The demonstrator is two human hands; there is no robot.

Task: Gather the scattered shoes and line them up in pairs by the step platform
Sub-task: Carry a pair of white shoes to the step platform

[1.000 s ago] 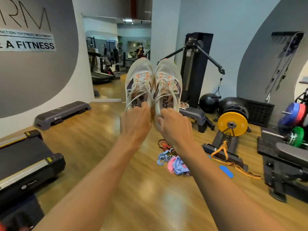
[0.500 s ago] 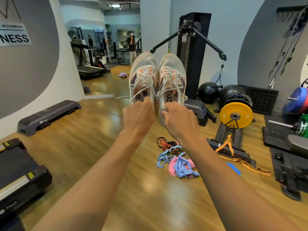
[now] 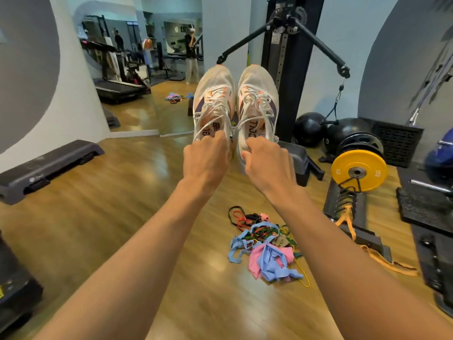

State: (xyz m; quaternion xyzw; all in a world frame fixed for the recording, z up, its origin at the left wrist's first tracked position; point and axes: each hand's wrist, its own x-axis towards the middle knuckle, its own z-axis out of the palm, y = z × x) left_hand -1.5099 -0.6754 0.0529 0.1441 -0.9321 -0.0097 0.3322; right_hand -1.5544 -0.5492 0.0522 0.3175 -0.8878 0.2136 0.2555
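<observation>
Two white running shoes with orange and purple marks hang side by side in the air, toes up. My left hand [image 3: 206, 160] grips the heel of the left shoe [image 3: 212, 104]. My right hand [image 3: 267, 163] grips the heel of the right shoe [image 3: 257, 106]. A dark step platform [image 3: 300, 158] stands on the floor just behind my right hand, mostly hidden by it. Another long step platform [image 3: 46, 165] lies by the left wall.
A tangle of coloured resistance bands [image 3: 264, 244] lies on the wooden floor ahead. A cable machine [image 3: 289, 57], two black balls [image 3: 310, 128] and a yellow weight plate [image 3: 359, 171] stand to the right. A treadmill edge [image 3: 12, 285] is at the left. A mirror [image 3: 147, 69] covers the far wall.
I have walked forward and turned a little right: the cable machine, bands and step platform are closer. Both hands keep holding the shoes, now slightly lower against the background.
</observation>
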